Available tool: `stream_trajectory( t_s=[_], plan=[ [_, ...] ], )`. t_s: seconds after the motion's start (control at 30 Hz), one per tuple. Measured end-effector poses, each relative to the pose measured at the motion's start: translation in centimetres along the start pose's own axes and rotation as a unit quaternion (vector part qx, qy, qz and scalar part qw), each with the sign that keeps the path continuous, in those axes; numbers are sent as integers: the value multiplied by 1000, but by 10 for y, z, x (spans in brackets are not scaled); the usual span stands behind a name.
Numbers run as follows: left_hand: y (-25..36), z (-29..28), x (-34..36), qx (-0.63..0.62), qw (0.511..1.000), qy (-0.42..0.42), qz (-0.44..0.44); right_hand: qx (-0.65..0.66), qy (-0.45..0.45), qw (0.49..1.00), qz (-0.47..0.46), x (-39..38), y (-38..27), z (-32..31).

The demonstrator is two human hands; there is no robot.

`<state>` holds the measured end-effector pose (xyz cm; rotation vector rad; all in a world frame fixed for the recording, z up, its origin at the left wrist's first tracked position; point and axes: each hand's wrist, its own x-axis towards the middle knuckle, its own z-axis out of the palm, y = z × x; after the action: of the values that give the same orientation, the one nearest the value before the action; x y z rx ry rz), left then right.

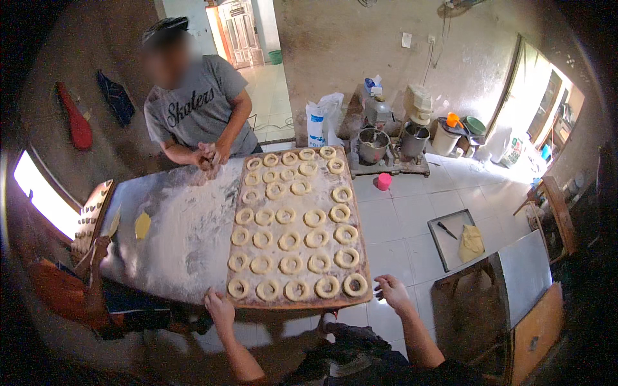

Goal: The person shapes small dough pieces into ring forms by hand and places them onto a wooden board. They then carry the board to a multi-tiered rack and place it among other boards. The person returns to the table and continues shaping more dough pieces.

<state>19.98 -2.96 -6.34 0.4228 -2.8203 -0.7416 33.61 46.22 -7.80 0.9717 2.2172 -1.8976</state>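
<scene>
A floured wooden board (322, 198) lies on the right part of the table, with rows of pale dough rings (355, 284) on it. My left hand (220, 310) is at the board's near left corner, fingers stretched toward the edge; whether it touches cannot be made out. Just off the near right corner, my right hand (393, 293) hangs with its fingers apart and nothing in them. The nearest dough rings lie between my two hands, untouched by either.
A floured metal table (129, 270) holds a yellow dough piece (142, 225). Across it, a person (199, 96) has both hands together; another person's arm (96, 254) reaches in from the left. Mixers (373, 145) stand by the wall. A tray (444, 248) lies right, near a metal-topped table (524, 276).
</scene>
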Motion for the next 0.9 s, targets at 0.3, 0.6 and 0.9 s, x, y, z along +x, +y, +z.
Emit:
stream_trajectory(
  t_s=[0.3, 0.6, 0.9],
  plan=[
    [16, 2, -27, -36, 999, -12, 14, -93, 64, 988, -105, 6, 32, 30],
    [9, -3, -38, -39, 997, -21, 63, -17, 37, 993, -114, -23, 12, 29],
    [18, -14, -38, -11, 998, -47, 27, -27, 46, 989, -137, -22, 12, 33]
  ],
)
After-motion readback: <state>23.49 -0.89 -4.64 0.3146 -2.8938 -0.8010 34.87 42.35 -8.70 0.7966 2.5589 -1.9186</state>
